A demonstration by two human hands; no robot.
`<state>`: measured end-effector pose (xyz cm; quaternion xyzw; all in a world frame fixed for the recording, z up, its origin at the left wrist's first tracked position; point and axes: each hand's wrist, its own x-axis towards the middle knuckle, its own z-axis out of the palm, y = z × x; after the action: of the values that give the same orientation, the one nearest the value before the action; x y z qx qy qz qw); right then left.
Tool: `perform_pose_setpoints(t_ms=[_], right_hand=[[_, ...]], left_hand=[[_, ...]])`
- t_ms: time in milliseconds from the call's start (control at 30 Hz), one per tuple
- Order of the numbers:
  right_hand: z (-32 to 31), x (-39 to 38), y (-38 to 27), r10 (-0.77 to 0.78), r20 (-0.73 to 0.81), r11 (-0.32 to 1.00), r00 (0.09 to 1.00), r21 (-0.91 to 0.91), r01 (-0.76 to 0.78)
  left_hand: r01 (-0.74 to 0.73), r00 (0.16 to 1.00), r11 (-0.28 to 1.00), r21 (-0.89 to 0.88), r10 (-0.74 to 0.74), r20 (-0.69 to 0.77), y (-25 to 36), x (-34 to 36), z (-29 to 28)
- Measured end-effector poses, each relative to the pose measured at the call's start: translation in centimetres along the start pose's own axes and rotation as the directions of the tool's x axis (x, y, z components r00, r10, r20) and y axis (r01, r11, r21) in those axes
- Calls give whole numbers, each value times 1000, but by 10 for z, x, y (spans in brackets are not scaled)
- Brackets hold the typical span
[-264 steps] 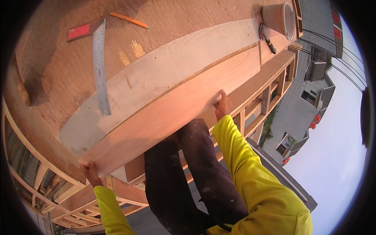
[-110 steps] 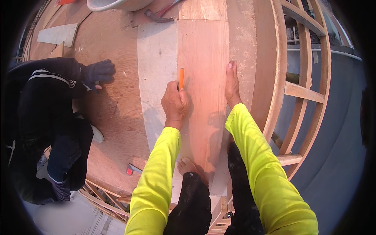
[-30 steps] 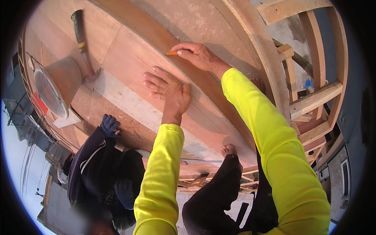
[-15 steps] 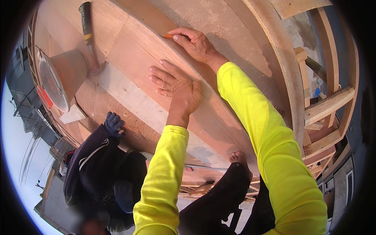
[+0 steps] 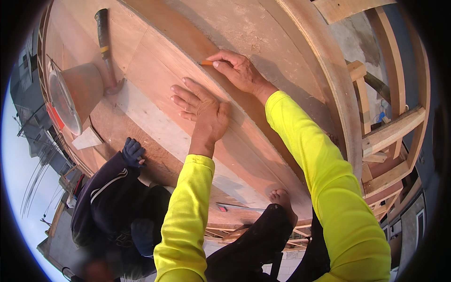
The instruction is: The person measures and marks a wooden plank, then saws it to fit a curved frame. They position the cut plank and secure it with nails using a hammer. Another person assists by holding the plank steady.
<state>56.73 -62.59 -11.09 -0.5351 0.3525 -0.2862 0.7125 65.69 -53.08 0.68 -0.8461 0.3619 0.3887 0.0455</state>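
Observation:
My left hand point(image 5: 199, 105) lies flat with spread fingers on a pale pink plywood strip point(image 5: 159, 66). Just beyond it, my right hand point(image 5: 237, 70) pinches an orange pencil point(image 5: 206, 62) against the strip's right edge, beside a darker board point(image 5: 185, 33). A hammer point(image 5: 103, 40) with a black-and-yellow handle rests up at the left, next to a dusty, tipped-looking bucket point(image 5: 80, 94). My bare foot point(image 5: 282, 202) is at the lower right of the strip.
A co-worker in dark clothes point(image 5: 108, 202) crouches at lower left, one gloved hand point(image 5: 133, 151) on the plywood. Curved timber framing point(image 5: 392, 131) runs along the right. A metal square point(image 5: 239, 208) lies near my foot. Buildings and wires show beyond the left edge.
Earlier both hands gripped the strip's ends, then my left hand held the pencil. Now my right hand holds it, and has shifted slightly back along the edge in the last half second.

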Motion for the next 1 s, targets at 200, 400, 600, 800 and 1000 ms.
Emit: perform_pose_setpoints(t_ms=[200,400,600,800,1000], right_hand=[[-16,-40,8,88,73,996,993,12,-89],[-24,-75,8,68,79,994,995,80,-75],[-43,-116,22,93,209,995,974,7,-97],[-34,-60,7,16,96,1000,995,-12,-15],[-31,-114,15,-70,92,992,993,109,60]], left_hand=[[15,1000,1000,10,-15,-26,-2,1,1],[26,998,1000,-14,-27,-55,-5,0,-2],[47,997,999,-10,-48,-53,-1,0,-3],[4,1000,1000,-18,-5,-9,10,1,-2],[28,998,998,52,-25,-64,-7,-2,-1]])
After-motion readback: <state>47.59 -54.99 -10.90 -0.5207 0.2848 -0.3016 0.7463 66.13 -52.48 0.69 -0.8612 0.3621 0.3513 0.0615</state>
